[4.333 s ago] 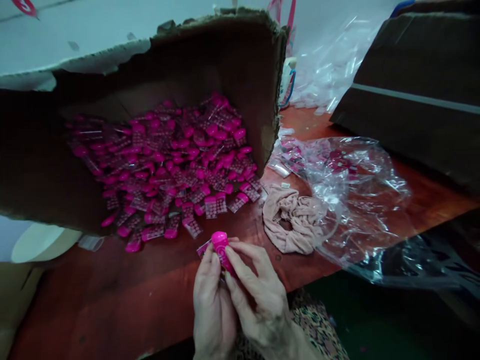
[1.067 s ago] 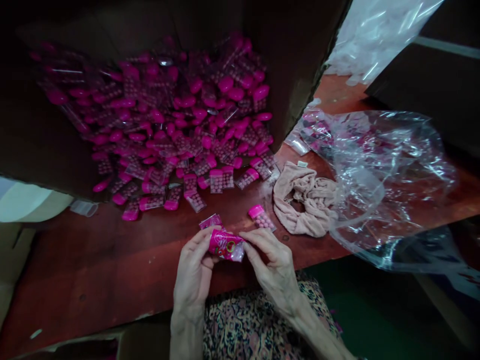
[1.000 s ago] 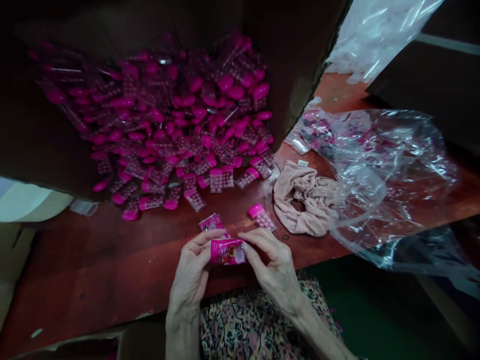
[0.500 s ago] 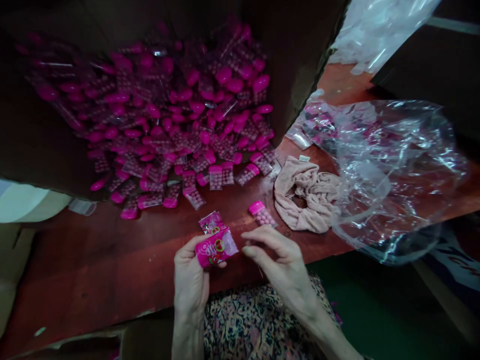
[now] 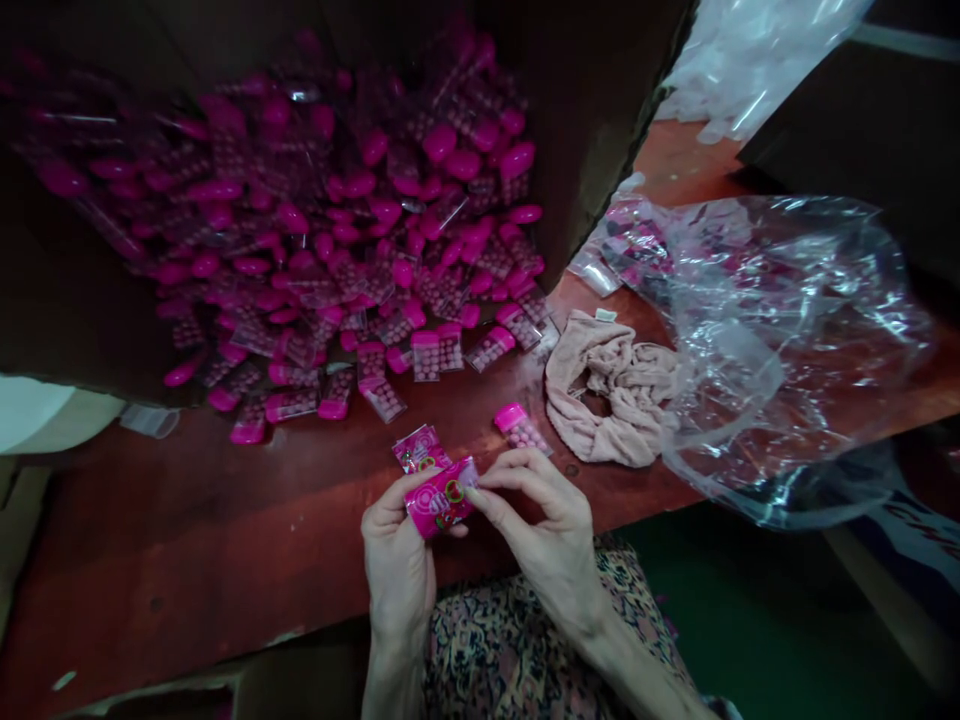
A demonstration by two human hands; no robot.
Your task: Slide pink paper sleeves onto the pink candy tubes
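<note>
Left hand point(image 5: 397, 560) cupped, palm up, fingers and thumb closed on the lower edge of a pink printed sachet point(image 5: 440, 497). Right hand point(image 5: 544, 530) in a narrow pinch, thumb and forefinger on the sachet's right corner. Sachet sits between the hands, just above the tabletop point(image 5: 150, 540), printed face up, round red-and-green graphic showing. A second printed packet point(image 5: 415, 449) lies just beyond it, close to the left fingers; contact unclear.

Nearby: one clear bead packet point(image 5: 521, 430) with a pink header, apart on the tabletop, right of the hands. Farther out: a large heap of similar packets point(image 5: 352, 250) spilling from a tipped cardboard carton point(image 5: 600, 120). To the right: crumpled beige cloth point(image 5: 607, 390), then a loose clear plastic bag point(image 5: 787, 340) with pink packets at its far end. Below the hands: patterned clothing point(image 5: 517, 640).

Progress as seen: heap is large; only three packets lie apart from it. Sachet contents not visible.
</note>
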